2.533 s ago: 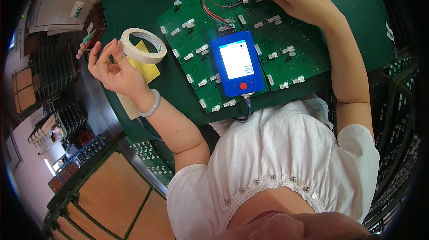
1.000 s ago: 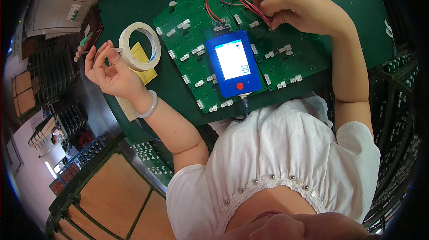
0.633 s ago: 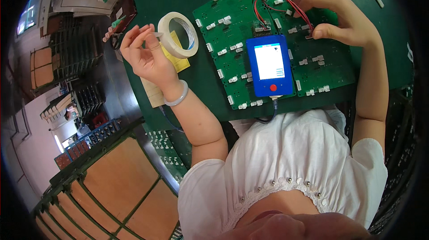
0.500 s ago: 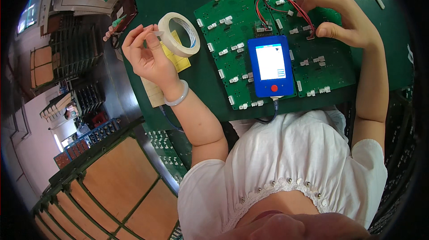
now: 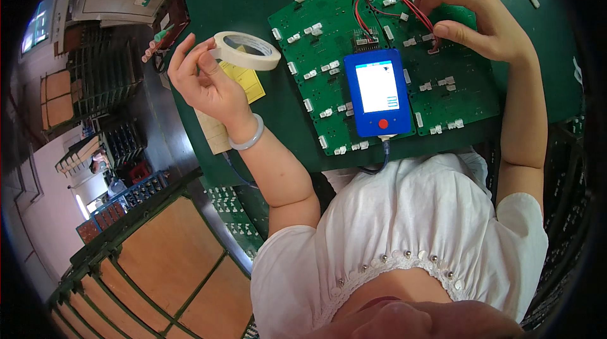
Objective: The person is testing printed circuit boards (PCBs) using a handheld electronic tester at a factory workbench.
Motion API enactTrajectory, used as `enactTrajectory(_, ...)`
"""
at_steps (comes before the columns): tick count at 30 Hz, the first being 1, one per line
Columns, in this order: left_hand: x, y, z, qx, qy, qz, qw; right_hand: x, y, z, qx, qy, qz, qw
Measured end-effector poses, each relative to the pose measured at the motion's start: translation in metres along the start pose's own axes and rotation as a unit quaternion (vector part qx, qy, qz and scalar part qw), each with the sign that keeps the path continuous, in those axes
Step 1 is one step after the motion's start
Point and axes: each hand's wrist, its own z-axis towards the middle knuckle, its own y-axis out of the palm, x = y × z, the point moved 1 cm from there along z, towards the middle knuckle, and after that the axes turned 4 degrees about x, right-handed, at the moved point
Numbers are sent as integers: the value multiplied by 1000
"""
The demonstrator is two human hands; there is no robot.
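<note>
My left hand (image 5: 205, 83) pinches the edge or loose end of a cream tape roll (image 5: 256, 61), which hangs tilted from the fingers. My right hand (image 5: 477, 20) arches over the green circuit boards (image 5: 297, 29), its thumb and fingers apart. Its thumb tip is beside the red and black wires (image 5: 425, 18); whether it touches them I cannot tell. Those wires loop from a small pin module above a blue handheld tester (image 5: 349, 92) to a little plug (image 5: 434, 51) under the right hand. The tester's screen is lit, and it lies on the boards.
A yellow paper slip (image 5: 251, 88) and a tan card (image 5: 212, 132) lie left of the boards. Beyond them are a grey control box (image 5: 120, 1) and a green-and-pink tool (image 5: 158, 42). A blue cable (image 5: 386, 152) leaves the tester. Racks with tan panels (image 5: 167, 238) stand lower left.
The tape roll has tipped flatter, and my left hand has turned slightly. My right hand keeps its pose over the boards. The whole view has shifted a little.
</note>
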Motion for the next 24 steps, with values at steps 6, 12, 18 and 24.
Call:
enactTrajectory(6, 0, -1, 0, 19, -12, -21, 1000, -1, 1, 0, -1, 4, -11, 1000)
enactTrajectory(12, 3, 0, 0, 50, -3, 34, 998, -28, -10, 8, 3, 84, 33, 996)
enactTrajectory(18, 4, 3, 0, 59, -34, -18, 998, 50, 27, 31, 189, -512, 169, 820)
enactTrajectory(24, 7, 4, -1, 59, -44, -22, 997, 48, 24, 27, 183, -497, 153, 834)
